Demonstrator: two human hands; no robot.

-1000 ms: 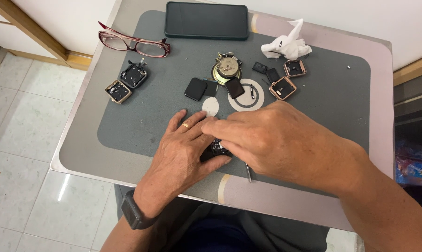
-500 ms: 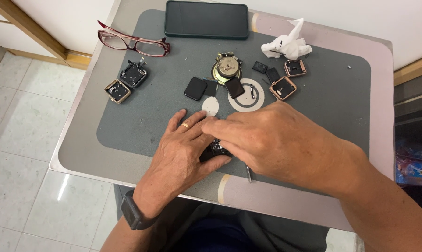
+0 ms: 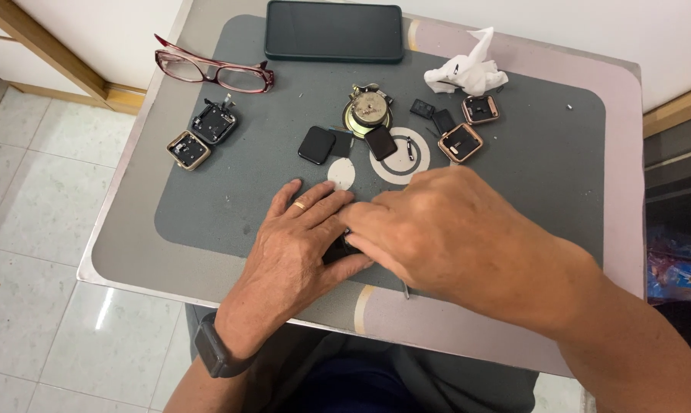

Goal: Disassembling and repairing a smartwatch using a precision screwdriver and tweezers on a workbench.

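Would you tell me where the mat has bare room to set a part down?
Free: the mat's left stretch below the two open square cases, and its right side past the copper-rimmed cases. Crowded: around the round metal part.

Small black object [image 3: 339,249], likely watch part, mostly hidden, flat on grey mat.

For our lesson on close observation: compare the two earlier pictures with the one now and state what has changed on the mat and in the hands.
Nothing visibly changed. The left hand and right hand stay pressed together over a small dark part on the grey mat. The glasses, phone, tissue and watch cases lie as before.
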